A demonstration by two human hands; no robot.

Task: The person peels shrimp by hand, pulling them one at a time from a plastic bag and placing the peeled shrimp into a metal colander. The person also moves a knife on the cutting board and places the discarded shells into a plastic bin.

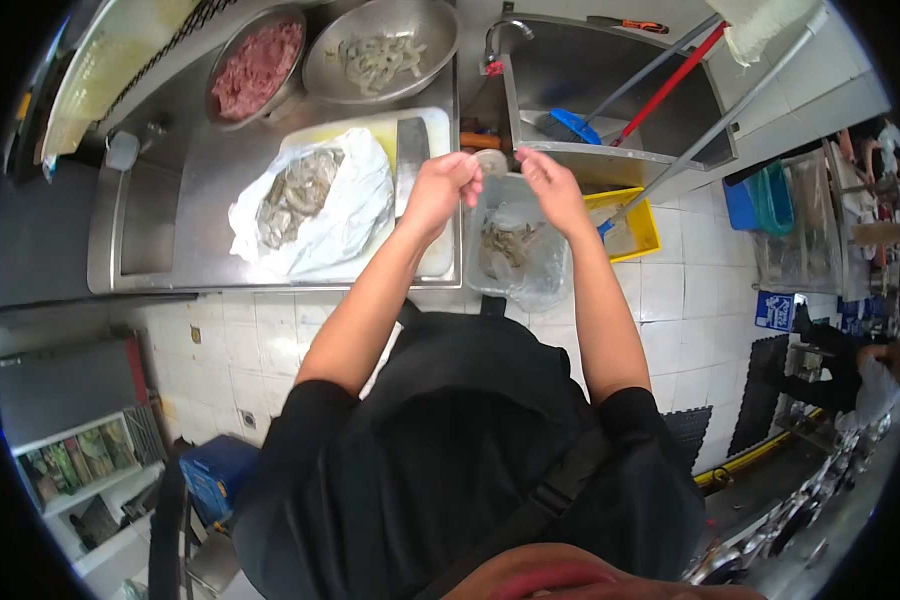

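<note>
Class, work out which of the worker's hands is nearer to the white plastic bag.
Left: the left hand is just right of the white plastic bag, near the edge of the cutting board; the right hand is farther right, over the far end of the bin.

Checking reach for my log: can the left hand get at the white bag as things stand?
Probably yes. The white bag lies open just beside the left hand, with only a blade lying flat between, though the hand seems to hold a small piece.
</note>
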